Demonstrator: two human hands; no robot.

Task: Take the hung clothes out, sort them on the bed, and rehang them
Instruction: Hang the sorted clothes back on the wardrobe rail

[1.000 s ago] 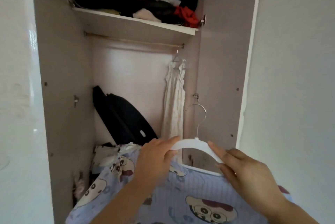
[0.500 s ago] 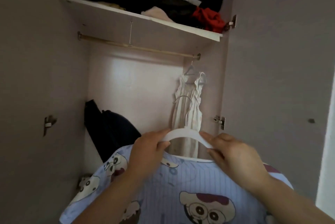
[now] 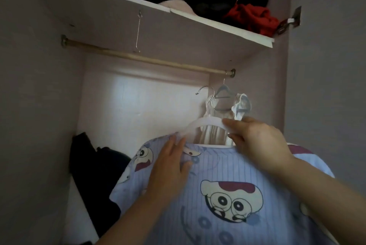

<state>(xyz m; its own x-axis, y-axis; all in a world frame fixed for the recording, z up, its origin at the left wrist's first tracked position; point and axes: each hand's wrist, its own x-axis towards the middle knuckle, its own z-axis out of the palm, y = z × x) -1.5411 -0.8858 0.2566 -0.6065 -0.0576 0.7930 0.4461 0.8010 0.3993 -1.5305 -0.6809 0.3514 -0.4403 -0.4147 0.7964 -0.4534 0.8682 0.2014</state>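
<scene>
Fabric first: I see one soft, pale-blue striped top (image 3: 227, 175) printed with cartoon faces, draped on a curved white hanger (image 3: 206, 122) of plastic. Its steel hook is below the wooden rod (image 3: 148, 60) and not on it. My view shows the right hand (image 3: 259, 143) pinching the hanger's arm. The left hand (image 3: 170, 165) lies flat, fingers straight, on the top's shoulder. Two hangers in all: a grey hanger (image 3: 223, 90) carries one cream dress (image 3: 213, 133) at the rod's right end. The shelf (image 3: 217, 24) above holds heaped clothes, dark and red.
</scene>
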